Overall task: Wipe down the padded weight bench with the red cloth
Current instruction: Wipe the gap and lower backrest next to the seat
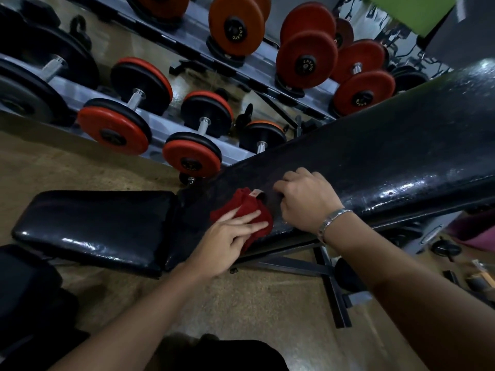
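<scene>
We're over the weight bench (401, 135) now, and our left hand (230, 236) lies flat on the red cloth (241, 210), fingers (251, 219) straight and spread over its near half, pressing it onto the black vinyl. The cloth sits bunched under and just beyond that hand, at the lower end of the tilted backrest pad (361, 162), close to the gap where it meets the seat pad (93, 226). Its near edge hangs over the pad's side, below our fingertips. A small pale label (255, 193) pokes up from the cloth's far edge.

Our right hand (305, 199) rests on the same backrest pad, just to the right of the cloth. Its fingers are curled under, knuckles up, tips down on the vinyl. We see nothing gripped in it, and a thin strip of black pad shows between it and the cloth. A metal bracelet (332, 220) circles that wrist.

The vinyl gleams along the near edges of both pads. Beneath the backrest, the bench's dark steel frame (329, 285) stands on the tan floor (241, 303). Beyond the bench, red-and-black dumbbells (192, 156) sit in rows on a grey rack (75, 89).
</scene>
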The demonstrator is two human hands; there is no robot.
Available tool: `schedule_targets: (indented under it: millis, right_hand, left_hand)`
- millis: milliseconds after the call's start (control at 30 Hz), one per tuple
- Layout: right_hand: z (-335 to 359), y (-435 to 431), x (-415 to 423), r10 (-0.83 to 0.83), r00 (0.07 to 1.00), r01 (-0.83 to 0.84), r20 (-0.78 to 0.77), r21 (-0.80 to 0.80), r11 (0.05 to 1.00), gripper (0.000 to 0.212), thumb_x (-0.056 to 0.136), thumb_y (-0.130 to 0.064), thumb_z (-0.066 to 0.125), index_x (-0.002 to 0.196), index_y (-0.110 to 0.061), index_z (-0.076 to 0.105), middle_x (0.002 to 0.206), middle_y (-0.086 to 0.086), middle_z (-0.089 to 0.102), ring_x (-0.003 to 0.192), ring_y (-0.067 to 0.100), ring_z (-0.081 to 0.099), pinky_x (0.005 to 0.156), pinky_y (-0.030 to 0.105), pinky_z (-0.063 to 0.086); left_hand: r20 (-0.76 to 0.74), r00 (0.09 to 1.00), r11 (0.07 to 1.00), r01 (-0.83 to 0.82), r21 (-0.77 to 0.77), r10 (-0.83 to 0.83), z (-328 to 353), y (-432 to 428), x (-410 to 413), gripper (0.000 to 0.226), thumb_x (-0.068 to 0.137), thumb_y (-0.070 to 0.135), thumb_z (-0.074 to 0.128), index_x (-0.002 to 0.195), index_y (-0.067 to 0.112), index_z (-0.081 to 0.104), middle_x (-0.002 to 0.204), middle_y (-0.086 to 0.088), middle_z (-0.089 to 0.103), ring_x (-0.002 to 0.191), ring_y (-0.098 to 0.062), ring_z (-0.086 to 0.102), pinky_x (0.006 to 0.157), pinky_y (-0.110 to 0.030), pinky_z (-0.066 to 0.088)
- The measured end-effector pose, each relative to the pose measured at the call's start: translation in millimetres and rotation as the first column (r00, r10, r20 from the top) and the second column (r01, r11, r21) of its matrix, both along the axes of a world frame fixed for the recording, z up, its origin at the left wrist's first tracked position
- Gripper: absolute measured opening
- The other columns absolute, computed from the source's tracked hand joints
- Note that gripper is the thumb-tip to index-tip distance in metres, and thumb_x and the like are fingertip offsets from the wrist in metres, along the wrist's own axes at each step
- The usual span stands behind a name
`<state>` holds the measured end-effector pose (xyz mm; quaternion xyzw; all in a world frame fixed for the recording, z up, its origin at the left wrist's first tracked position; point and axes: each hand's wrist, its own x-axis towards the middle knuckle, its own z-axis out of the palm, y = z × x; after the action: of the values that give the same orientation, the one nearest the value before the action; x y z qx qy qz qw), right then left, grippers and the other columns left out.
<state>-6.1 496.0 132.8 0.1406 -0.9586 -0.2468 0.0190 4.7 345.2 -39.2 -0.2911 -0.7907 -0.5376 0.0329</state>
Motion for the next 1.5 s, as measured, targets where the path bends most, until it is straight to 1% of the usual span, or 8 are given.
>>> schedule_targets:
  millis: [200,333,567,767,867,1067,1233,1500]
  right_hand:
    - [0.7,5.7,5.0,-0.007,1.0,0.008,-0.011,0.019,1.0,0.027,0.085,-0.028,0.053,0.109,-0.023,0.066,0.109,0.0,0.064,0.103,0.024,0.054,0.08,0.036,0.042]
    - [1.9,9.6,7.2,-0.014,1.0,0.015,-0.014,0.021,1.0,0.029,0.086,-0.029,0.052,0.11,-0.024,0.066,0.109,-0.001,0.064,0.104,0.024,0.054,0.083,0.037,0.043]
    - [0.7,11.2,9.3,-0.014,1.0,0.015,-0.025,0.028,0.999,0.028,0.085,-0.03,0.053,0.109,-0.024,0.067,0.106,-0.001,0.065,0.101,0.024,0.055,0.082,0.037,0.043]
    - [3.9,14.5,8.7,-0.009,1.0,0.009,-0.008,0.02,1.0,0.029,0.086,-0.031,0.052,0.111,-0.024,0.066,0.108,-0.001,0.064,0.103,0.024,0.054,0.082,0.037,0.043]
    - [4.7,16.1,8.7,-0.014,1.0,0.014,-0.007,0.01,1.0,0.029,0.086,-0.03,0.051,0.111,-0.024,0.066,0.108,-0.001,0.064,0.102,0.023,0.054,0.082,0.036,0.043]
    - [4.1,15.0,6.2,-0.018,1.0,0.017,-0.018,-0.01,1.0,0.031,0.085,-0.028,0.053,0.112,-0.023,0.067,0.107,0.0,0.066,0.101,0.024,0.057,0.081,0.037,0.043]
    - [4.6,14.0,7.0,-0.006,1.0,0.004,-0.027,-0.046,0.999,0.029,0.087,-0.028,0.051,0.111,-0.023,0.067,0.107,-0.001,0.065,0.101,0.023,0.057,0.081,0.037,0.045]
    - [-8.7,7.2,13.5,0.042,0.999,-0.042,-0.003,-0.26,0.965,0.037,0.079,-0.02,0.05,0.11,-0.022,0.071,0.101,0.001,0.069,0.095,0.026,0.061,0.079,0.04,0.049]
  left_hand:
    - [0.066,0.987,0.985,-0.149,0.085,0.144,8.4,24.6,1.9,0.05,0.097,0.004,0.057,0.132,0.039,0.062,0.146,0.02,0.049,0.148,-0.005,0.025,0.122,-0.022,0.02]
    - [-0.099,0.995,1.0,0.018,0.018,-0.016,-16.9,4.3,9.4,0.054,0.096,0.0,0.055,0.133,0.039,0.061,0.147,0.016,0.05,0.15,-0.014,0.029,0.123,-0.031,0.022]
    - [0.019,0.994,0.989,-0.105,0.102,0.104,2.3,24.5,6.5,0.054,0.095,-0.001,0.054,0.133,0.036,0.062,0.147,0.018,0.049,0.149,-0.005,0.023,0.123,-0.022,0.018]
    - [-0.096,0.993,0.997,0.065,0.039,-0.061,-6.1,-5.4,-9.0,0.048,0.097,0.001,0.056,0.129,0.036,0.066,0.144,0.017,0.053,0.146,0.003,0.028,0.12,-0.016,0.019]
    - [-0.054,0.997,0.995,-0.041,0.095,0.046,6.7,10.2,-20.9,0.046,0.096,0.0,0.056,0.128,0.031,0.067,0.143,0.01,0.055,0.14,0.012,0.031,0.122,-0.027,0.025]
    - [-0.131,0.991,0.996,0.044,0.082,-0.033,2.6,16.3,5.0,0.049,0.095,-0.002,0.056,0.13,0.031,0.066,0.145,0.013,0.053,0.149,-0.009,0.028,0.122,-0.025,0.021]
    - [-0.017,0.997,0.991,-0.07,0.117,0.073,9.2,22.4,-7.8,0.049,0.095,0.002,0.057,0.131,0.036,0.064,0.146,0.016,0.051,0.147,-0.007,0.032,0.123,-0.025,0.022]
    - [-0.113,0.993,0.988,-0.003,0.155,0.021,10.7,5.2,2.6,0.036,0.09,0.0,0.066,0.118,0.022,0.074,0.128,0.01,0.068,0.127,0.007,0.052,0.118,-0.024,0.032]
